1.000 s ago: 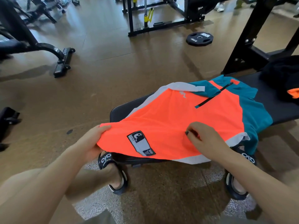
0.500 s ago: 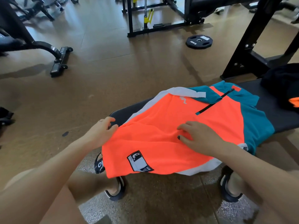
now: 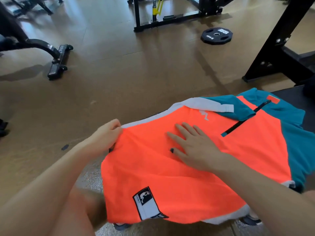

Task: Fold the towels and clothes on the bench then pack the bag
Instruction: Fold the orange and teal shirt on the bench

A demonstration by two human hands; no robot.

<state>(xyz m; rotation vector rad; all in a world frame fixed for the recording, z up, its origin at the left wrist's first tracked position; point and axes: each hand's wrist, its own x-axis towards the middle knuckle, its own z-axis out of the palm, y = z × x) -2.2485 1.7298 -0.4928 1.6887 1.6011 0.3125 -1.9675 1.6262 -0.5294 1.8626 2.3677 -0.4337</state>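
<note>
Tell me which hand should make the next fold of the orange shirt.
Probably the left. The left hand already pinches the orange shirt at its left edge, free to carry it over. The right hand lies flat mid-shirt, fingers spread, well placed to anchor the cloth.

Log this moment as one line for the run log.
step: folding shirt | left hand: pinches edge | right hand: flat on shirt | bench: under shirt
</note>
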